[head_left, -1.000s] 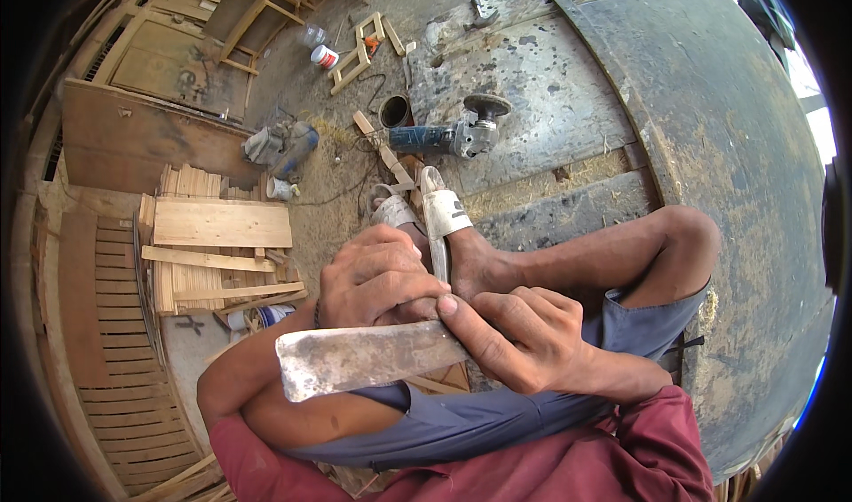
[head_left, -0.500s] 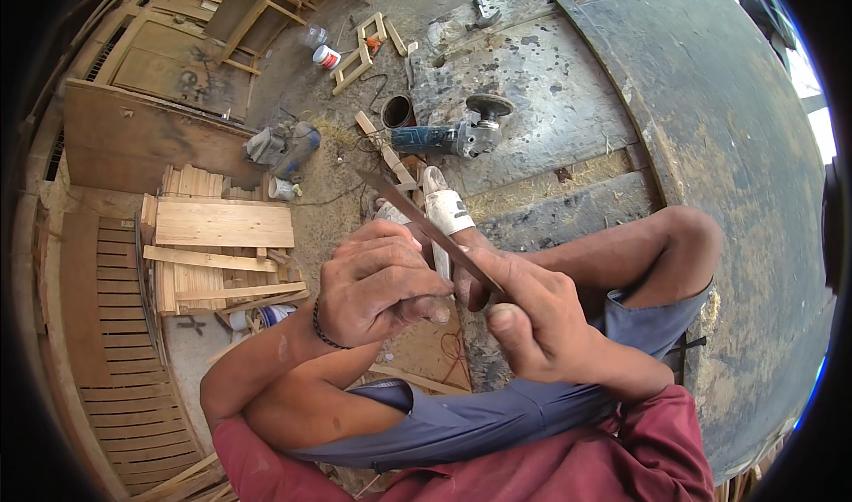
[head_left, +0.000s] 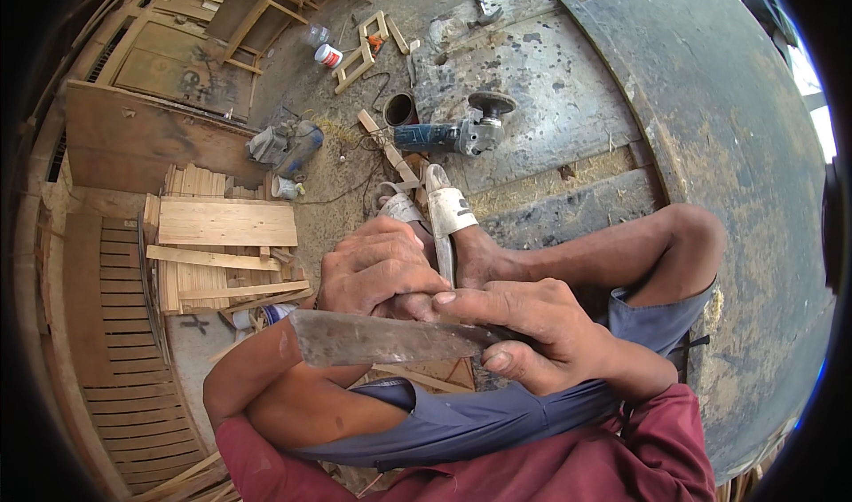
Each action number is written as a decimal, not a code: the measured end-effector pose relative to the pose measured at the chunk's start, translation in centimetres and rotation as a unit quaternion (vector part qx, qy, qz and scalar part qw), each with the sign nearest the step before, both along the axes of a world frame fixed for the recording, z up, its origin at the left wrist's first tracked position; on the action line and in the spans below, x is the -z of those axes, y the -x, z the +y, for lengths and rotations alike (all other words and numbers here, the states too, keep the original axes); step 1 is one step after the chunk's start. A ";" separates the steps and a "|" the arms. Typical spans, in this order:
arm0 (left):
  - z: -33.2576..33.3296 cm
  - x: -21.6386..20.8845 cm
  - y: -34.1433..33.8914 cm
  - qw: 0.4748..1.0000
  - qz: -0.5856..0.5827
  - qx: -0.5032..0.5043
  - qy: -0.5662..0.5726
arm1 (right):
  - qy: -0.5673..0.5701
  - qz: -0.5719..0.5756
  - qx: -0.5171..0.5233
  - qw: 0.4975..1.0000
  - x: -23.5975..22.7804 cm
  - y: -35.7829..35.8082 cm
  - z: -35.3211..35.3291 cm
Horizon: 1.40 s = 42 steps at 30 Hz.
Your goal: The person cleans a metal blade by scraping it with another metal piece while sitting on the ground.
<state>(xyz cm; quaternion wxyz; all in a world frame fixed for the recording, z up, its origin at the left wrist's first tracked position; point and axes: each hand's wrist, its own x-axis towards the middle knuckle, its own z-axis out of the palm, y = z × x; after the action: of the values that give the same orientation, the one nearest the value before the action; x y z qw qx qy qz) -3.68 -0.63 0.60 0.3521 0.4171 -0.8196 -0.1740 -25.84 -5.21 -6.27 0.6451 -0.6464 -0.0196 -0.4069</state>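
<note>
A broad, flat metal blade (head_left: 382,339), worn and stained, lies nearly level across the front of my body, its wide end to the left. My right hand (head_left: 546,332) grips its narrow right end, thumb below and forefinger along the upper side. My left hand (head_left: 380,271) is closed just beyond the blade, with its fingers curled and its thumb beside my right fingertip. Whatever the left fingers hold, if anything, is hidden. Past my hands are my feet in white slide sandals (head_left: 450,211).
An angle grinder (head_left: 453,136) lies ahead on a spattered board, near an open can (head_left: 399,110). A hammer (head_left: 484,5) rests farther off. Stacked planks (head_left: 226,222) and a slatted wooden panel (head_left: 133,351) are at left. A large dark board (head_left: 745,147) extends along the right.
My right hand has turned the blade from an edge-on slant pointing away to a flat position pointing left. My left hand has shifted slightly, and the two hands are closer together.
</note>
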 end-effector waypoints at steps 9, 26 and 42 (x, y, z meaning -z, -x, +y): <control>0.2 0.0 0.1 1.000 0.024 -0.001 -0.016 | 0.018 0.029 -0.038 0.999 -0.6 0.6 -0.4; 0.0 -0.1 -0.4 0.998 0.024 0.032 -0.039 | 0.023 0.001 -0.056 0.998 -0.3 0.4 -0.4; 0.0 -0.1 -0.4 0.998 0.022 0.038 -0.039 | 0.043 0.021 -0.060 0.997 -0.2 0.5 -0.5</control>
<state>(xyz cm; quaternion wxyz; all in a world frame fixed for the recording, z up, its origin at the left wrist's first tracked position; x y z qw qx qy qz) -3.23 -0.62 0.69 0.3469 0.3950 -0.8195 -0.2281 -26.33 -5.69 -6.02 0.6402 -0.6797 -0.0624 -0.3524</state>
